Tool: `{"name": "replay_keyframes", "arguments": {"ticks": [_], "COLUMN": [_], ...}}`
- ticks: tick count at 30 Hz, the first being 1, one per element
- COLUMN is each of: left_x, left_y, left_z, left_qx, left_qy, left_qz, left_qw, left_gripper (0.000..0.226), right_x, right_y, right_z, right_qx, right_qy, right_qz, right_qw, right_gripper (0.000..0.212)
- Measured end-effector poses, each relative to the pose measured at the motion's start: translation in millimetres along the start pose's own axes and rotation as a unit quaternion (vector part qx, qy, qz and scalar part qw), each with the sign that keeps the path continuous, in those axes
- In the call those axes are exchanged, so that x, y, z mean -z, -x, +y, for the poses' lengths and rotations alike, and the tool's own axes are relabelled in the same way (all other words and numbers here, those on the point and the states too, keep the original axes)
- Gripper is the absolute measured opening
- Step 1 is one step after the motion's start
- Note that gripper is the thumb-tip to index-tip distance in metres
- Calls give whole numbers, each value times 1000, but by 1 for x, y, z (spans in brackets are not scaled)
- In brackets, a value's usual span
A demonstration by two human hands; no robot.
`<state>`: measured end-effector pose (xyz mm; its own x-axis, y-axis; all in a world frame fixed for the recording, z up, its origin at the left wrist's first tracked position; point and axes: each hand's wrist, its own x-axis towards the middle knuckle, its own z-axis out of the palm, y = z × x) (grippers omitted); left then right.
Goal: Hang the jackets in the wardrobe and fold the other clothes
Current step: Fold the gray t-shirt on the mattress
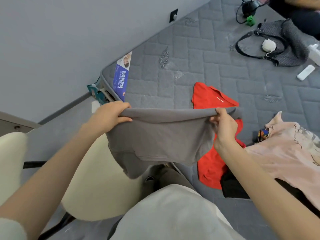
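Both the left hand (pixel 110 115) and right hand (pixel 223 124) grip a soft grey cloth garment (pixel 159 137), which hides the middle of the red collared shirt (pixel 213 99) behind it.

Soft, even, shadowless daylight; wide-angle lens bends the edges, with slight blur toward the corners.

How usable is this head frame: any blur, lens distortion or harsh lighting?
Head view: light soft and even, no glare. Wide-angle bend bows the grey quilted mattress edge and tilts the scene. Both hands, left and right, and the grey knit garment are fairly sharp; the cream trousers nearest the lens are soft.
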<state>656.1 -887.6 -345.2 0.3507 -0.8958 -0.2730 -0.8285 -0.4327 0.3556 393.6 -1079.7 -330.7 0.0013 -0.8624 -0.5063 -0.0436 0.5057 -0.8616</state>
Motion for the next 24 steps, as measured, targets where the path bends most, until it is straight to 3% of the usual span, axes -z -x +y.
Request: {"name": "replay_keyframes", "arguments": {"ticks": [4, 8, 13, 15, 19, 24], "left_x": [-26, -38, -40, -39, -40, -49], "left_y": [-56, -121, -203, -234, -280, -306], "left_z": [-11, -29, -44, -51, -66, -70], "left_qx": [17, 46, 151, 181, 241, 237], "left_qy": [-149, -172, -182, -158, -4, 127], "left_qz": [-72, -47, -19, -24, -13, 59], "left_qw": [986, 983, 971, 970, 970, 961], "left_gripper": [30, 24, 17, 23, 49, 52], "right_x": [-24, -58, -112, -130, -158, -169], "right_y": [-50, -108, -183, -208, -246, -266], "right_z": [16, 19, 10, 5, 0, 11], "right_qx": [-139, -202, -238, -251, -265, -251], "right_qy": [-35, -121, -202, -227, -311, -362], "right_qz": [12, -31, -43, -46, -57, -69], "right_qw": [990, 971, 949, 940, 911, 895], "right_gripper": [9, 12, 19, 20, 21, 23]}}
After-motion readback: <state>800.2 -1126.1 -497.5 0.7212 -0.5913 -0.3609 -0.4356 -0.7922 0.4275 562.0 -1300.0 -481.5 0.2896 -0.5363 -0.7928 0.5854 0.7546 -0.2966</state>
